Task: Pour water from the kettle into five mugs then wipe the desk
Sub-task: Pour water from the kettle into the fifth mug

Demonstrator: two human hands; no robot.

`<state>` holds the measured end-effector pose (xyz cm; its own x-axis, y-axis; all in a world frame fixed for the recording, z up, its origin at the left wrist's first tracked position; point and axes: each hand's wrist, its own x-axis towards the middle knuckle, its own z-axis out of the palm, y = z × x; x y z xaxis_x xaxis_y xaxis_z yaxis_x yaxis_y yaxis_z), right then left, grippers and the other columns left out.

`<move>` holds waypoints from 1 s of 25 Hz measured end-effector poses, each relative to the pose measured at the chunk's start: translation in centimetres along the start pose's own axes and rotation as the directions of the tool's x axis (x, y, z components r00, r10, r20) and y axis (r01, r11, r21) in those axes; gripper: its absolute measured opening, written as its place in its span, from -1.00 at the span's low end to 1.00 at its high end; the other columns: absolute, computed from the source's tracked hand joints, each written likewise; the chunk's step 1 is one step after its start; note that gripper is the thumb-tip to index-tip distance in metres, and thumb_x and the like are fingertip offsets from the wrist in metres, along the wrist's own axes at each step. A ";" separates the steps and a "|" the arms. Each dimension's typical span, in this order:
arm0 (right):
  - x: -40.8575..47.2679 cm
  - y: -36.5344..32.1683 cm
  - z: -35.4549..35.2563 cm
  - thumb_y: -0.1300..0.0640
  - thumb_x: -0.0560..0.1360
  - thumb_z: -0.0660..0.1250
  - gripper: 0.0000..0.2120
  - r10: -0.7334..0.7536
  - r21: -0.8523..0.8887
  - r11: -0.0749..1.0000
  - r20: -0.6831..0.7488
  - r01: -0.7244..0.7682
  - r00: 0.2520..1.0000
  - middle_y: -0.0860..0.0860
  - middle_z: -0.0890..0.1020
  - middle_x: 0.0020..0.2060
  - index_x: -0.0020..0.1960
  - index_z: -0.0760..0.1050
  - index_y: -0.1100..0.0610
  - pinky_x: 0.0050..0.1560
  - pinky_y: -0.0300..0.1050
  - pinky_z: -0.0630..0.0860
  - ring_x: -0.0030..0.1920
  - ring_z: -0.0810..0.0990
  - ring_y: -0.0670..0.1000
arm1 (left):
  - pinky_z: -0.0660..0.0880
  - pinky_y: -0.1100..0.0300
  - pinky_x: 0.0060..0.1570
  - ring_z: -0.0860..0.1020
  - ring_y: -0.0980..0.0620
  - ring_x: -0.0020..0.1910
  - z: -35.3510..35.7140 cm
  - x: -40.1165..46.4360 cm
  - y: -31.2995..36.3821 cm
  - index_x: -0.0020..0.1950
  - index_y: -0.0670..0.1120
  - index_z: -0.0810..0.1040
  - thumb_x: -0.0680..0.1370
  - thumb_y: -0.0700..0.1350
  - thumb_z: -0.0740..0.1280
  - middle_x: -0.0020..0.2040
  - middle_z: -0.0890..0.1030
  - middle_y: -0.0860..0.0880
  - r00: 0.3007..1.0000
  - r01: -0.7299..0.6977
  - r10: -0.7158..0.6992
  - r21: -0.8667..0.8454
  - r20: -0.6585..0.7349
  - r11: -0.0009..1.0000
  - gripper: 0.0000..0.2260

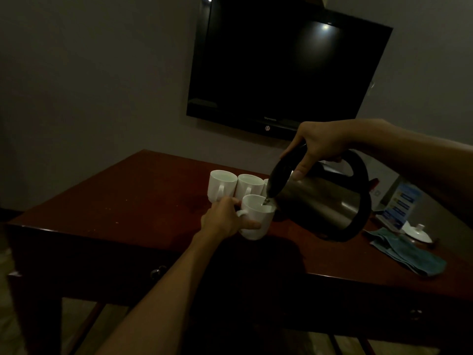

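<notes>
steel kettle (317,201) is tilting spout-down over a white mug (256,221) near the middle of the desk (128,201), gripped by its black handle in the right hand (320,147). the left hand (225,219) is grasping that mug's handle side. two more mugs (235,187) are standing just behind, toward the far edge. a teal cloth (407,252) is lying by the right front edge, a dark tv (281,67) hanging on the wall.
</notes>
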<state>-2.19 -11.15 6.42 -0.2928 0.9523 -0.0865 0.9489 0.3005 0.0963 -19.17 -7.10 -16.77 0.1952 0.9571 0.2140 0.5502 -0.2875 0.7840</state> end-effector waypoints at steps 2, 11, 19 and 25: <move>0.0 0.0 0.0 0.10 0.37 0.55 -0.41 -0.003 -0.005 1.000 0.004 0.003 1.000 -0.13 0.52 -0.28 0.37 0.51 0.14 -0.63 -0.49 0.30 -0.61 0.44 -0.40 | 0.58 -0.02 0.08 0.61 0.07 0.07 0.0 0.1 -0.1 0.20 -0.03 0.58 0.35 0.07 0.57 0.11 0.66 0.01 1.000 0.002 -0.002 0.000 -0.002 1.000 -0.53; 0.2 -0.5 -0.1 0.05 0.35 0.57 -0.39 -0.006 -0.030 1.000 0.020 0.006 1.000 -0.14 0.55 -0.28 0.36 0.52 0.09 -0.62 -0.46 0.33 -0.51 0.54 -0.21 | 0.58 -0.08 0.08 0.61 0.06 0.08 0.0 0.0 0.0 0.23 0.01 0.54 0.31 0.12 0.59 0.11 0.65 0.05 1.000 0.009 -0.008 0.012 -0.021 1.000 -0.45; 0.4 -0.2 0.0 0.00 0.30 0.58 -0.40 -0.002 -0.018 1.000 0.014 0.002 1.000 -0.14 0.59 -0.25 0.31 0.56 0.08 -0.50 -0.37 0.46 -0.45 0.56 -0.23 | 0.58 -0.07 0.07 0.61 0.08 0.04 0.0 -0.2 0.1 0.20 0.01 0.55 0.34 0.08 0.58 0.08 0.65 0.04 1.000 0.006 -0.006 0.013 -0.022 1.000 -0.52; 0.5 -0.3 0.0 0.02 0.33 0.58 -0.40 -0.010 -0.015 1.000 0.013 0.010 1.000 -0.10 0.60 -0.29 0.34 0.55 0.08 -0.59 -0.35 0.38 -0.63 0.46 -0.19 | 0.58 -0.08 0.05 0.61 0.08 0.02 -0.1 0.0 -0.1 0.22 0.03 0.55 0.32 0.10 0.59 0.07 0.66 0.05 1.000 0.011 -0.011 0.016 -0.027 1.000 -0.48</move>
<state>-2.64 -10.74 6.34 -0.3005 0.9485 -0.1005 0.9440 0.3108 0.1106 -19.29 -7.07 -16.83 0.1673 0.9608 0.2210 0.5656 -0.2771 0.7767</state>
